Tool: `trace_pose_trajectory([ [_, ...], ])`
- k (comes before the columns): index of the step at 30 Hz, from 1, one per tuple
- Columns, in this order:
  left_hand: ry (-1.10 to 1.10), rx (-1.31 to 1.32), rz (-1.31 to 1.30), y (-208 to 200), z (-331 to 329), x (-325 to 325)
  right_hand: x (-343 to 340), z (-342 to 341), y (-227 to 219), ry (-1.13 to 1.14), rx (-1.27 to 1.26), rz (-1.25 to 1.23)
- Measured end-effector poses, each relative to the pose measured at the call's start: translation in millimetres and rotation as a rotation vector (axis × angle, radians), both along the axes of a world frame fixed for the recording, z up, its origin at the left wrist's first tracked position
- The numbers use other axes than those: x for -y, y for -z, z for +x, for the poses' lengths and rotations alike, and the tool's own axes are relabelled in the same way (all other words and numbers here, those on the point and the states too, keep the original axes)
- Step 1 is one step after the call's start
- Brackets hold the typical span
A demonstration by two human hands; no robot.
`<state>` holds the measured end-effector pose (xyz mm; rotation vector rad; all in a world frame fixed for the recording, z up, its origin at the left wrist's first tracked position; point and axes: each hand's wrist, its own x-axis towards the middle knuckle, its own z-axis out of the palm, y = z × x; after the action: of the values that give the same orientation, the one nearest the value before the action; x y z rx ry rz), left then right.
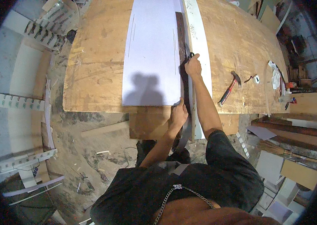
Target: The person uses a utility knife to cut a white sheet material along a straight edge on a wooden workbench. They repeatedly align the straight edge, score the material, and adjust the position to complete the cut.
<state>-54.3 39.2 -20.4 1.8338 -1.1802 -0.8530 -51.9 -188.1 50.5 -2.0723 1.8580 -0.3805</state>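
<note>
A white panel (151, 48) with thin pencil-like lines lies lengthwise on the wooden table (94, 67). Along its right side runs a dark brown strip (181, 33), and a long pale board (196, 22) lies just right of that. My left hand (180, 113) is closed at the panel's near right corner, beside the strip; what its fingers grip is hidden. Farther up, my right hand (193, 66) is closed over the board's left edge, with a small black thing (191, 54) at its fingertips, too small to name.
To the right on the table lie a claw hammer (230, 88), a white tape measure (256, 78) and a crumpled white cloth or bag (274, 75). Board offcuts (301, 174) and a straw broom (286, 150) crowd the right-hand floor. Long panels (29, 75) stand at left.
</note>
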Motion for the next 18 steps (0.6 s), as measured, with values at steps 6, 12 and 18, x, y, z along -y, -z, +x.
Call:
trace_pose_trajectory([
  [6, 0.027, -0.034, 0.053, 0.3, -0.9, 1.3, -7.2, -1.4, 7.8, -0.003, 0.019, -0.022],
  [12, 0.052, -0.015, 0.070, -0.3, 4.4, 7.1, -11.4, -0.7, 11.7, 0.012, -0.002, 0.016],
  [18, 0.068, 0.032, -0.035, 5.7, 4.3, 12.1, -11.5, -0.5, 7.6, 0.003, -0.025, 0.005],
])
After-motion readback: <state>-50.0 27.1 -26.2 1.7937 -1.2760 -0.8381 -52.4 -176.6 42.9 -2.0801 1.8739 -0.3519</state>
